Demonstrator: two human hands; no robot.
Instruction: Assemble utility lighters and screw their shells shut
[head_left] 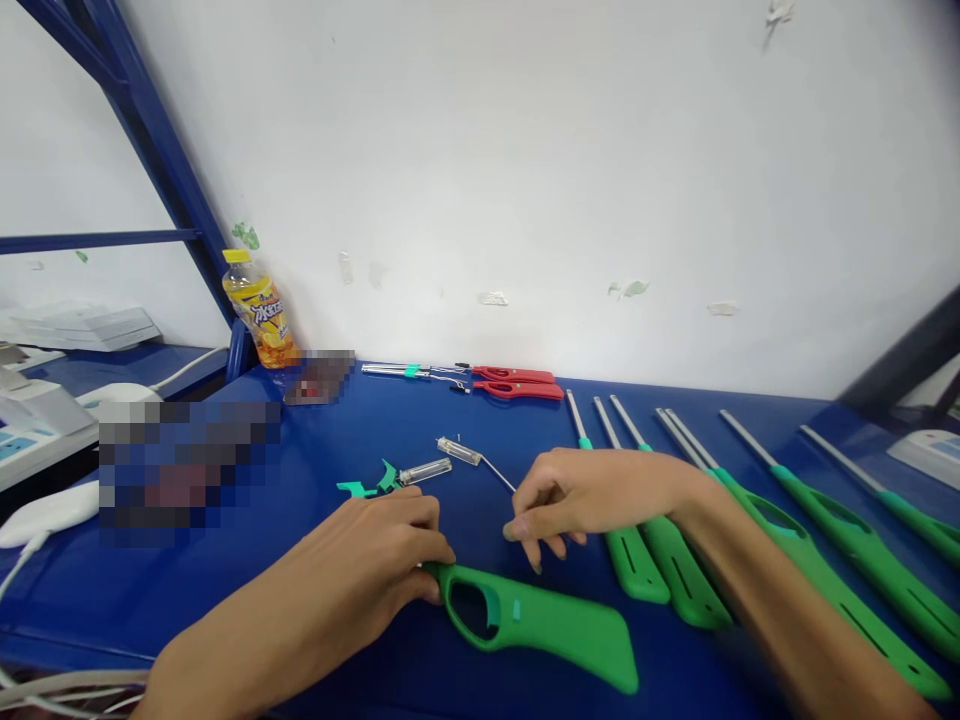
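Note:
My left hand (pixel 382 550) pinches the narrow end of a green lighter casing (pixel 555 625), which lies slanted at the front of the table. A teal trigger piece shows in the casing's oval opening. Over the casing hangs my right hand (pixel 566 505), its fingers loosely bent and apart, with nothing visible in them. Beyond my hands lie two clear tubular parts, one (pixel 425 471) beside teal plastic pieces (pixel 375 482), the other (pixel 459 451) with a thin pale rod that runs toward my right hand. The rod's far end is hidden.
Several green long-nosed lighters (pixel 847 525) lie in a row at right. Red lighter casings (pixel 517 388) and metal tubes (pixel 397 370) lie by the wall. A drink bottle (pixel 262 315) stands at back left, near a white device (pixel 49 515) on the blue table (pixel 315 600).

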